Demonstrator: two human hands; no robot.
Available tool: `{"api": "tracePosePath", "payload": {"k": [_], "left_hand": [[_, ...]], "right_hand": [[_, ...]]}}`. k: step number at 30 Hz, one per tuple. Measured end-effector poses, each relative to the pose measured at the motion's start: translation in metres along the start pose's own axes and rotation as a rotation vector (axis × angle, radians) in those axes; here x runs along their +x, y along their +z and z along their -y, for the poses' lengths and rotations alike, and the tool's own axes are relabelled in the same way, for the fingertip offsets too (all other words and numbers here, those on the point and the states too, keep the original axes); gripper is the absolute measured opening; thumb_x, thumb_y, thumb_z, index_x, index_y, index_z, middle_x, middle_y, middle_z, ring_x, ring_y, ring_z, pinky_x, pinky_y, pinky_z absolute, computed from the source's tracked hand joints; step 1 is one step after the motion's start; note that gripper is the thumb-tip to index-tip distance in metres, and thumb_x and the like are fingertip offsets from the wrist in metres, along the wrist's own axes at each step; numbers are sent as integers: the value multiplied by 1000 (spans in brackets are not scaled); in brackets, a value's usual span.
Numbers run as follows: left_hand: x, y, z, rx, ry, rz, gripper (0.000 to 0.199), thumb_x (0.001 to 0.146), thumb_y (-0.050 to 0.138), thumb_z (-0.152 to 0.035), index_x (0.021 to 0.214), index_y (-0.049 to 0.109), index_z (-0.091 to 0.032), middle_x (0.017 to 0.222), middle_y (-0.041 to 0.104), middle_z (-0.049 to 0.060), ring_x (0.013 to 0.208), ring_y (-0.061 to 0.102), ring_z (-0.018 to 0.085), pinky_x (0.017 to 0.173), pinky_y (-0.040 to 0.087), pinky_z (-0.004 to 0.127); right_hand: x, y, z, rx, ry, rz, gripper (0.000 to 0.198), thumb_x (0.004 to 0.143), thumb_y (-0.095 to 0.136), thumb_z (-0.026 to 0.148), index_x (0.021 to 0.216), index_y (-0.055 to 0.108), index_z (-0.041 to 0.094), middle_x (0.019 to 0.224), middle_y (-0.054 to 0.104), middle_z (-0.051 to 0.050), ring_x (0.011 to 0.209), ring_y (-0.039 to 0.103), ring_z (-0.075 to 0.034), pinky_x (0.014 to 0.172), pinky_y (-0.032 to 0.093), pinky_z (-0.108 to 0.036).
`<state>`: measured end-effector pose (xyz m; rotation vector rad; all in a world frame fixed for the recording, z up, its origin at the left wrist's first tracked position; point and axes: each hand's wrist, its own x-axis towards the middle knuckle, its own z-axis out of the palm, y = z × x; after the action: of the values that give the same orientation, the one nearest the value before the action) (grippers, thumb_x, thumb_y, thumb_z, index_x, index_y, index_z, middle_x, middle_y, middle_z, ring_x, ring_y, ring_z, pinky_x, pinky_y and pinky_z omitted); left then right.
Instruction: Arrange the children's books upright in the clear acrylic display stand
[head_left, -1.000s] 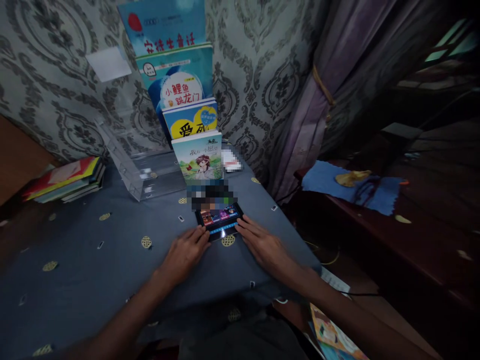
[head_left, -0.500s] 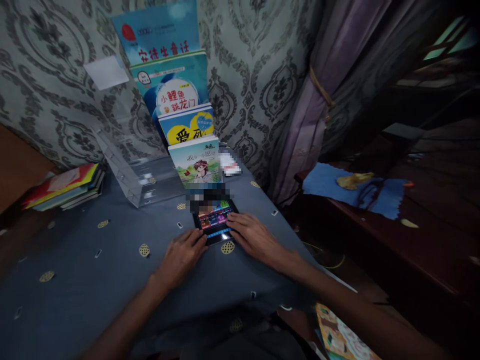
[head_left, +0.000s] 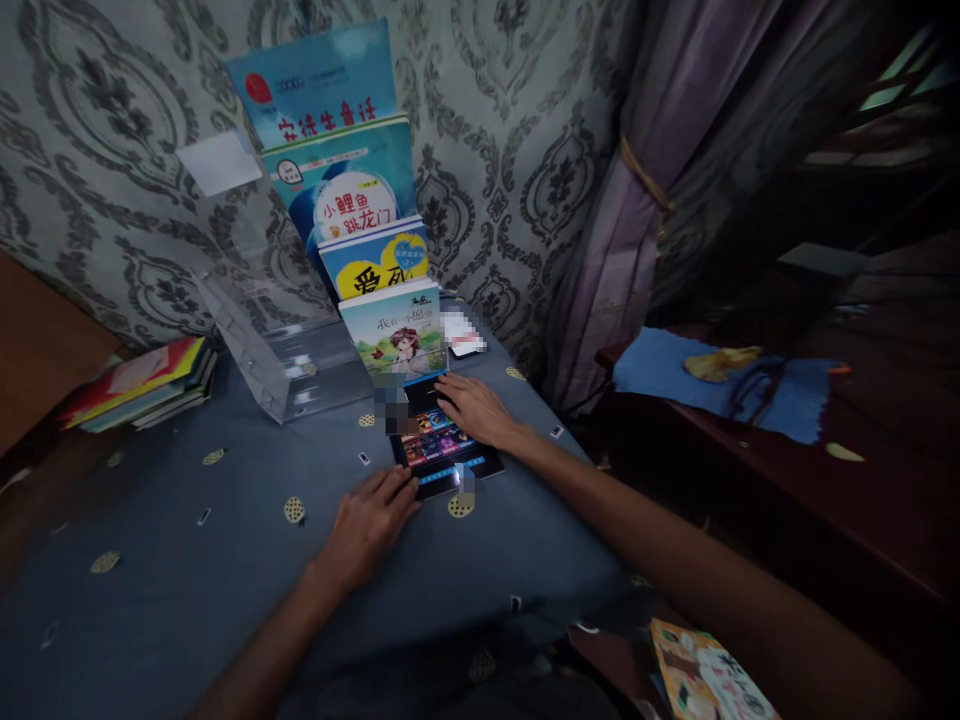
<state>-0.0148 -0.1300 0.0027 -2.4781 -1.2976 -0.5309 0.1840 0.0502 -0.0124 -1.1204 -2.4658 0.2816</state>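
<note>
A thin, glossy black book (head_left: pixel 459 462) lies flat on the table, its face showing rows of small colourful pictures and a blue strip. My left hand (head_left: pixel 379 510) rests beside its lower left corner, fingers stretched and touching the edge. Farther up, my right hand (head_left: pixel 474 408) lies across the upper right part of the cover, fingers extended and covering some of it. Neither hand grasps anything. Just behind stands a clear display rack (head_left: pixel 262 385) with several upright books, the front one a light green book (head_left: pixel 397 340). Blurred squares hide part of the black book's left side.
A stack of books (head_left: pixel 142 385) lies at the left on the dark blue tablecloth (head_left: pixel 247 600). A white item (head_left: pixel 463 335) sits right of the rack. Past the table's right edge, a bench (head_left: pixel 870 500) carries a blue cloth (head_left: pixel 660 375). An orange book (head_left: pixel 705 670) is low at right.
My right hand has moved from the black book's lower right edge up to its upper right part, uncovering its lower right corner. My left hand stays at the lower left corner.
</note>
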Motion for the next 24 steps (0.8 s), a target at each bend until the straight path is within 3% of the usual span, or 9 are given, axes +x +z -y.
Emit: {"api": "tracePosePath", "payload": {"k": [13,24], "left_hand": [[2,1,0,-27,47,-136,29,104,46,-25,108,70,-10,105,77,12,98,75,22,83,66,34],[-2,1,2,-57,60,-124,27,105,47,-25,110,70,-13,107,77,11,100,75,21,84,66,34]], "right_hand": [[-9,-1,11,-109,2,-6,41,103,45,24,136,62,8,146,59,-20,140,52,-28,117,41,-47],[-18,-6,17,-178,20,-19,39,103,47,26,135,63,11,142,62,-19,136,56,-29,113,43,-48]]}}
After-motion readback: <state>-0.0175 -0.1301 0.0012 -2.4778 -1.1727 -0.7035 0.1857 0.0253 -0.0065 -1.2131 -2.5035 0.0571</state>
